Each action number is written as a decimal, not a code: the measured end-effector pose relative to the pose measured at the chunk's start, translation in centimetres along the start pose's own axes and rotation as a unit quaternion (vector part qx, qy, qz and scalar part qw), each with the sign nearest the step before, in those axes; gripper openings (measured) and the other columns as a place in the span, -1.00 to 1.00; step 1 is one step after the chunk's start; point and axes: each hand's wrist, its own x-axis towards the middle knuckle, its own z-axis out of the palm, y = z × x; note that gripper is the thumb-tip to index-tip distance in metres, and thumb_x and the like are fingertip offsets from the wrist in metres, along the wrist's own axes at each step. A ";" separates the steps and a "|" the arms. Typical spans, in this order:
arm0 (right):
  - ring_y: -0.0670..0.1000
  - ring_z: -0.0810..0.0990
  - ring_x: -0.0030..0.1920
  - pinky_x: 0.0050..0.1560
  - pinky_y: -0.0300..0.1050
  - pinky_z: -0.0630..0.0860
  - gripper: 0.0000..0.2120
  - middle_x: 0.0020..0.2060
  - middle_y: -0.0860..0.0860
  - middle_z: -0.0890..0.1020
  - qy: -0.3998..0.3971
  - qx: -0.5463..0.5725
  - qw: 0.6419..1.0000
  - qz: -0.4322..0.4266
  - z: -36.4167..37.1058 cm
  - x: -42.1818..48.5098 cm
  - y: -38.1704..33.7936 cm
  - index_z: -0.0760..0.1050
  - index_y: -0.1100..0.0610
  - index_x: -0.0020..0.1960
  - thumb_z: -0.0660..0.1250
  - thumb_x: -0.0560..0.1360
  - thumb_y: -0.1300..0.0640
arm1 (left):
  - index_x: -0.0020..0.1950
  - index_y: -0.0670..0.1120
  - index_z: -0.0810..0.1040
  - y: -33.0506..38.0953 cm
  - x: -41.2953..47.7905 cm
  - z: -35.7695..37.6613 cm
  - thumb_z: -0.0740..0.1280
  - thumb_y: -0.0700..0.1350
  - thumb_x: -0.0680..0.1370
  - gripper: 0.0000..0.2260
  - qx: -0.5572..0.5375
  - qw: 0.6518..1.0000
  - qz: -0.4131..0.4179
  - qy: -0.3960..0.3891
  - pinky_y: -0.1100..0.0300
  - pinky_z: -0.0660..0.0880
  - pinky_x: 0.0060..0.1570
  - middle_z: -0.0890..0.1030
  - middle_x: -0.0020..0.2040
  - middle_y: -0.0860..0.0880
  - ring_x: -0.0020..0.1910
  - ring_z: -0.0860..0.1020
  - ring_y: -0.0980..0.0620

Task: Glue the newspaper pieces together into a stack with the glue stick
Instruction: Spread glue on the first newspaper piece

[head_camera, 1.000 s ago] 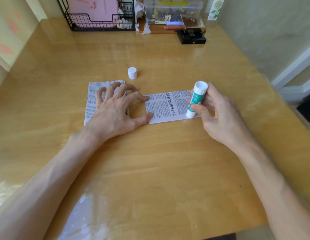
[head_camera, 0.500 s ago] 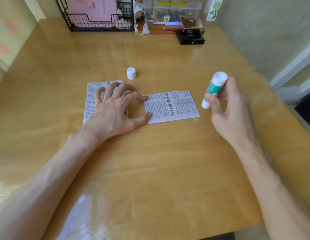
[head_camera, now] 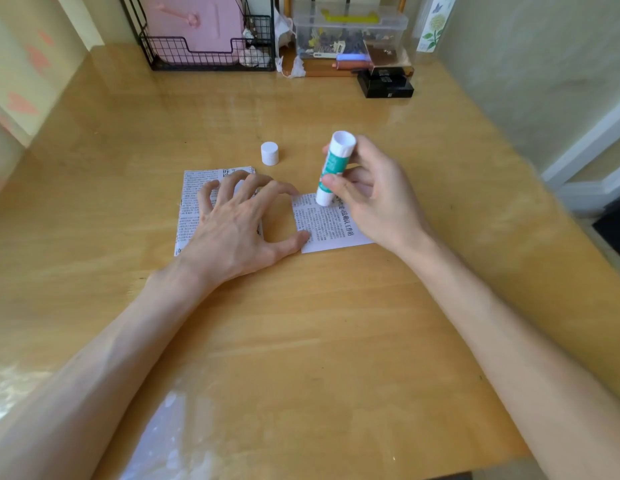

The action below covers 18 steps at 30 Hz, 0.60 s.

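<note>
Wooden tabletop: the right grip, curled round the glue stick, has swung back — tip on the right newspaper piece, which the spread left grip pins; another glue pass, likely.

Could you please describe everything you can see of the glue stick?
The glue stick is a white plastic tube with a green label. It is uncapped, and its white cap stands apart on the table. The right hand grips the tube around its middle, nearly upright and slightly tilted. Its lower end appears to touch the far left part of the right newspaper piece.
</note>
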 end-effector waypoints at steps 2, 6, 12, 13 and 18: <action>-0.05 0.76 -0.04 0.03 0.10 0.71 -0.76 -0.02 -0.04 0.71 -0.009 0.002 1.000 0.000 1.1 0.5 -0.1 0.48 0.24 0.24 0.41 0.64 0.17 | 0.40 0.30 0.34 0.1 0.0 0.0 0.20 0.52 0.42 -0.39 -0.005 1.000 0.000 0.002 -0.15 -0.01 0.53 0.41 0.39 0.22 0.57 0.18 -0.02; -0.12 0.72 -0.12 -0.07 -0.11 0.65 -0.78 -0.08 0.05 0.72 -0.031 -0.021 0.999 -0.011 2.5 0.9 0.0 0.45 0.29 0.17 0.40 0.64 0.19 | 0.35 0.30 0.38 -0.1 0.0 0.1 0.17 0.54 0.41 -0.41 -0.001 1.000 -0.001 0.003 -0.15 0.00 0.53 0.41 0.38 0.23 0.57 0.19 -0.02; 0.02 0.65 -0.20 -0.23 -0.13 0.50 -0.81 -0.16 0.07 0.69 -0.017 -0.119 0.991 -0.056 3.1 0.9 0.3 0.38 0.21 0.07 0.38 0.65 0.16 | 0.29 0.27 0.48 -0.2 0.1 0.2 0.15 0.53 0.39 -0.42 -0.001 1.000 0.002 0.009 -0.19 0.01 0.53 0.41 0.36 0.23 0.56 0.20 -0.01; 0.07 0.65 -0.19 -0.18 -0.03 0.52 -0.81 -0.16 0.07 0.69 -0.015 -0.120 0.991 -0.057 3.2 1.0 0.4 0.38 0.21 0.08 0.38 0.65 0.16 | 0.28 0.27 0.49 -0.2 0.1 0.2 0.15 0.53 0.39 -0.42 0.000 1.000 0.003 0.011 -0.19 0.01 0.53 0.41 0.36 0.23 0.56 0.21 -0.01; 0.09 0.70 -0.17 -0.13 0.12 0.58 -0.79 -0.17 0.09 0.70 0.002 -0.114 0.992 -0.053 3.3 1.3 1.0 0.39 0.23 0.12 0.39 0.65 0.16 | 0.31 0.28 0.49 0.0 0.0 0.1 0.15 0.53 0.40 -0.41 -0.006 1.000 0.003 0.010 -0.20 0.01 0.53 0.41 0.36 0.23 0.57 0.21 -0.02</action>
